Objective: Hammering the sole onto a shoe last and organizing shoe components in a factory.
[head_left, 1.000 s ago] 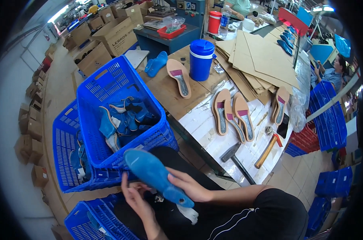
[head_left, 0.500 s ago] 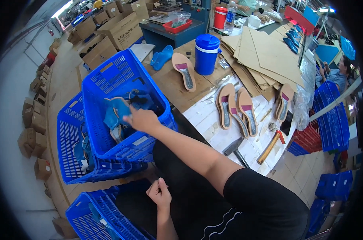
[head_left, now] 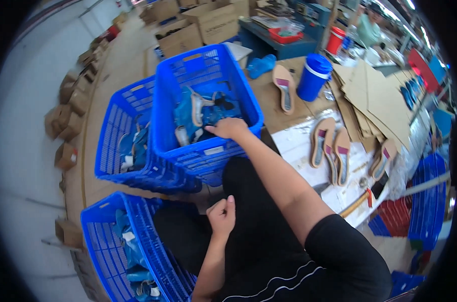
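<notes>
A: The blue shoe pieces (head_left: pixel 201 115) lie in a loose heap in the upper blue crate (head_left: pixel 208 151), which stands on a second crate (head_left: pixel 118 166) just in front of the person's knees.

B: And the hands?

A: The right hand (head_left: pixel 228 128) reaches over the near rim and rests on the heap. Whether its fingers already close on a piece, I cannot tell. The left hand (head_left: pixel 221 216) sits on the lap, loosely curled, holding nothing I can see.

B: How do such pieces handle?

A: I judge them light and rather flexible, with smooth surfaces. They are tangled together, so one may drag its neighbours.

B: Where to grip?

A: Probably at a free edge or the thicker sole part, pinched between thumb and fingers, then lifted straight up.
</notes>
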A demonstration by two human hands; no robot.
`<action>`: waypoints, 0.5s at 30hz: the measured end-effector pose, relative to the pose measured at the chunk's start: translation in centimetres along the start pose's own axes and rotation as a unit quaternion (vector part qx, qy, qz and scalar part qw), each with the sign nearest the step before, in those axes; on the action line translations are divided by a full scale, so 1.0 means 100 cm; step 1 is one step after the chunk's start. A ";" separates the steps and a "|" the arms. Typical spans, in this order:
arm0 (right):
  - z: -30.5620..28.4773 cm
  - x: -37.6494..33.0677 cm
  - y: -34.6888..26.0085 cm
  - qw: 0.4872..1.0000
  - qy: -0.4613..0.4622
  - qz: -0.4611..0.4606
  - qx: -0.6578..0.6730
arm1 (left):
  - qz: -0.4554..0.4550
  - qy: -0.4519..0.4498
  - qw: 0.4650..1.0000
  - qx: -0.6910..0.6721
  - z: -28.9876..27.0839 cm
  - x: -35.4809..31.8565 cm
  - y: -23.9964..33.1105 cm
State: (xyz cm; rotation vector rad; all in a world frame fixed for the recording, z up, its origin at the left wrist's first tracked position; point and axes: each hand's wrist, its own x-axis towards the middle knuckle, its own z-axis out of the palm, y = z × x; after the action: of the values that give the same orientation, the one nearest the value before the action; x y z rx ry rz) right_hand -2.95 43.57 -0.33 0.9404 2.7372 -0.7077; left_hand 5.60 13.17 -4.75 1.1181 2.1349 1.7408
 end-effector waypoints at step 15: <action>0.024 0.048 0.011 0.989 -0.149 -0.007 0.022 | 0.014 0.017 1.000 -0.020 -0.004 0.001 0.008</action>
State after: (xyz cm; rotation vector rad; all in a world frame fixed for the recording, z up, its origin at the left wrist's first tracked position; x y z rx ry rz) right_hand -6.02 45.75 -4.30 0.7555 2.4782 -0.8384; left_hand 5.68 12.96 -3.92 1.1223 2.1028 1.8190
